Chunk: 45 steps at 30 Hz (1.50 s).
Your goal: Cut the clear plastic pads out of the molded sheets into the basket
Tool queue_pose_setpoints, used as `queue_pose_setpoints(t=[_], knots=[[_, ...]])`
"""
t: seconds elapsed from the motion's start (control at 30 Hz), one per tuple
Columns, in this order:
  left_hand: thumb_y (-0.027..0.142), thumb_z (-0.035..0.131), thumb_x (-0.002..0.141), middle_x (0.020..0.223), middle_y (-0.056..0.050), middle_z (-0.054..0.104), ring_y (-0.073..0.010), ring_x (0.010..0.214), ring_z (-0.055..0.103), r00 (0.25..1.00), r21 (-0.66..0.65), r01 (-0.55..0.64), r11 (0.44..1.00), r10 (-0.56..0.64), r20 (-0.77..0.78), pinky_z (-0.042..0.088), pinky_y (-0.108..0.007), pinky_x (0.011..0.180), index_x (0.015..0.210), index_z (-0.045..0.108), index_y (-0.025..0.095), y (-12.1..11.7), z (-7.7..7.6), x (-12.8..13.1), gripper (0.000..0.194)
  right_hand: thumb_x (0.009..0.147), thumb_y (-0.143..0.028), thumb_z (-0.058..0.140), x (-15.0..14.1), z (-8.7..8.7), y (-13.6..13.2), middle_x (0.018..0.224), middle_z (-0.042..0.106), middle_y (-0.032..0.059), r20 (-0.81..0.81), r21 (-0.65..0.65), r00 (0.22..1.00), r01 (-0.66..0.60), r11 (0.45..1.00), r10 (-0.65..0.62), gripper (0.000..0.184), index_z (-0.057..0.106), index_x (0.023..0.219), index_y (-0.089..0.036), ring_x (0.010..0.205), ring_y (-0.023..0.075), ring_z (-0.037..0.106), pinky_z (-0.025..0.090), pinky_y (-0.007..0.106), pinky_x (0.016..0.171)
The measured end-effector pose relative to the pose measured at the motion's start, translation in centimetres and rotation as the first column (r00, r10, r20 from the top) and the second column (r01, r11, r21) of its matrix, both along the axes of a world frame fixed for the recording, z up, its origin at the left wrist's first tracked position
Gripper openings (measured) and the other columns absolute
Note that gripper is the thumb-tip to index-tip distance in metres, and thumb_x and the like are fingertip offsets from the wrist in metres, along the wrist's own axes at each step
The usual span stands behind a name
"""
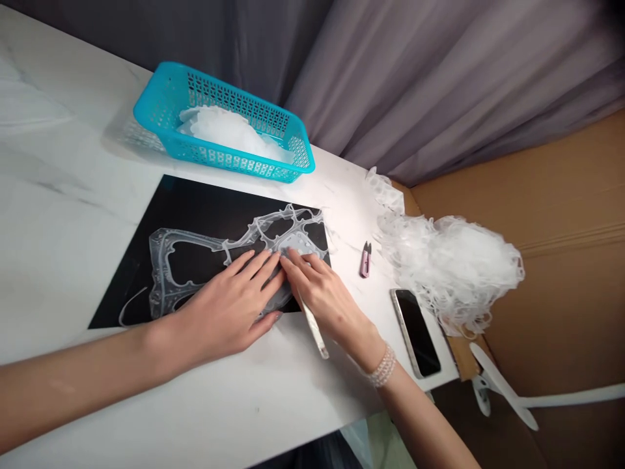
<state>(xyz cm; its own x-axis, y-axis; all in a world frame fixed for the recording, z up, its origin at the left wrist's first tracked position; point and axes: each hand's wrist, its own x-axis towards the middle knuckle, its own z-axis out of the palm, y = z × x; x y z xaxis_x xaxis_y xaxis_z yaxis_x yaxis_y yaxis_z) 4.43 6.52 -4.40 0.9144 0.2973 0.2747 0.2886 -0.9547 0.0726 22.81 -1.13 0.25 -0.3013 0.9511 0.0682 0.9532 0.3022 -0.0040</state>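
Note:
A clear plastic sheet with cut-out openings (168, 264) lies on a black mat (195, 215) on a white marbled table. My left hand (234, 303) lies flat on the sheet, fingers stretched out and together, pressing it down. My right hand (319, 290) is closed round a thin white tool (312, 329), its tip hidden under the fingers at a small round piece of the sheet (297, 244). The tool's handle sticks out toward me. A beaded bracelet (383, 368) sits on my right wrist.
A turquoise basket (161, 107) with white plastic pieces stands at the back of the table. Right of the mat lie small pink snips (365, 258), a phone (417, 332) and a heap of white plastic trimmings (454, 267). Cardboard and grey curtain border the right and back.

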Motion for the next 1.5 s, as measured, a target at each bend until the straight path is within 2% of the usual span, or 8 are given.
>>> queue_pose_setpoints(t=[0.27, 0.4, 0.6, 0.77, 0.97, 1.07, 1.23, 1.5], knots=[[0.043, 0.040, 0.098, 0.148, -0.025, 0.048, -0.0384, 0.137, 0.047, 0.999, -0.001, 0.013, 1.000, -0.013, 0.042, 0.034, -0.051, 0.114, 0.134, 0.059, 0.003, 0.2, -0.5, -0.1, 0.057, 0.100, -0.010, 0.041, 0.9, -0.9, 0.7, 0.124, 0.067, 0.0165, -0.246, -0.022, 0.969, -0.033, 0.999, 0.027, 0.035, 0.061, 0.129, -0.013, 0.107, 0.0260, 0.062, 0.056, 0.046, 0.093], [0.041, 0.038, 0.100, 0.150, -0.023, 0.046, -0.0372, 0.139, 0.044, 0.999, 0.002, 0.023, 1.000, -0.023, 0.029, 0.035, -0.052, 0.113, 0.143, 0.052, 0.006, 0.3, -0.3, -0.2, 0.057, 0.096, -0.028, 0.055, 8.6, -1.4, -0.6, 0.095, 0.074, 0.0049, -0.838, -0.080, 0.438, 0.492, 0.867, -0.326, 0.020, 0.073, 0.102, -0.025, 0.082, 0.0203, 0.070, 0.060, 0.040, 0.079], [0.042, 0.042, 0.098, 0.141, -0.023, 0.056, -0.0385, 0.127, 0.054, 1.000, -0.007, 0.027, 1.000, -0.027, -0.011, 0.038, -0.054, 0.109, 0.135, 0.059, 0.008, 0.4, 0.4, 0.0, 0.054, 0.080, -0.031, 0.070, 19.1, 1.1, -5.6, 0.070, 0.067, -0.0005, -0.981, -0.017, 0.104, 0.799, 0.601, -0.166, 0.014, 0.072, 0.092, -0.024, 0.064, 0.0142, 0.065, 0.058, 0.033, 0.074], [0.044, 0.043, 0.097, 0.126, -0.016, 0.066, -0.0339, 0.118, 0.059, 0.998, -0.082, 0.033, 0.996, -0.029, 0.053, 0.042, -0.054, 0.105, 0.124, 0.067, 0.014, 1.1, 1.4, -0.1, 0.046, 0.079, -0.025, 0.073, 13.2, 2.3, -6.9, 0.091, 0.076, 0.0023, -0.971, -0.234, -0.204, 0.727, 0.645, -0.122, 0.024, 0.073, 0.103, -0.024, 0.085, 0.0159, 0.072, 0.057, 0.032, 0.082], [0.046, 0.037, 0.098, 0.076, -0.006, 0.069, -0.0244, 0.075, 0.065, 0.984, -0.314, -0.088, 0.945, 0.132, 0.120, 0.051, -0.045, 0.082, 0.075, 0.072, 0.022, 2.0, 5.2, -0.5, 0.048, 0.095, -0.032, 0.055, 5.9, 3.2, -6.7, 0.115, 0.075, 0.0049, -0.964, -0.267, -0.147, 0.531, 0.804, -0.223, 0.023, 0.069, 0.114, -0.033, 0.115, 0.0257, 0.067, 0.056, 0.046, 0.090], [0.049, 0.052, 0.092, 0.076, -0.003, 0.070, -0.0206, 0.073, 0.066, 0.972, -0.729, -0.108, 0.675, 0.225, 0.064, 0.053, -0.038, 0.077, 0.085, 0.074, 0.022, 1.8, 7.2, -0.4, 0.036, 0.094, -0.035, 0.058, 3.6, 4.1, -6.8, 0.118, 0.074, 0.0004, -0.950, -0.304, -0.208, 0.455, 0.837, -0.232, 0.021, 0.071, 0.111, -0.036, 0.113, 0.0257, 0.068, 0.058, 0.042, 0.086], [0.039, 0.067, 0.088, 0.111, -0.005, 0.074, -0.0189, 0.103, 0.069, 0.991, -0.917, 0.091, -0.389, 0.124, 0.046, 0.055, -0.029, 0.089, 0.119, 0.071, 0.024, 1.4, 8.1, 0.0, 0.035, 0.089, -0.031, 0.066, 0.9, 5.2, -6.4, 0.096, 0.080, -0.0028, -0.867, -0.366, -0.439, 0.241, 0.899, -0.235, 0.016, 0.075, 0.101, -0.035, 0.094, 0.0214, 0.075, 0.060, 0.032, 0.075], [0.028, 0.074, 0.085, 0.098, -0.005, 0.078, -0.0129, 0.087, 0.072, 0.966, -0.841, 0.160, -0.517, 0.257, 0.026, 0.057, -0.019, 0.078, 0.102, 0.079, 0.020, 0.9, 8.6, -0.4, 0.019, 0.089, -0.031, 0.065, 0.7, 5.3, -6.7, 0.098, 0.079, 0.0010, -0.882, -0.363, -0.406, 0.262, 0.894, -0.239, 0.016, 0.076, 0.100, -0.033, 0.088, 0.0224, 0.075, 0.060, 0.031, 0.063]])
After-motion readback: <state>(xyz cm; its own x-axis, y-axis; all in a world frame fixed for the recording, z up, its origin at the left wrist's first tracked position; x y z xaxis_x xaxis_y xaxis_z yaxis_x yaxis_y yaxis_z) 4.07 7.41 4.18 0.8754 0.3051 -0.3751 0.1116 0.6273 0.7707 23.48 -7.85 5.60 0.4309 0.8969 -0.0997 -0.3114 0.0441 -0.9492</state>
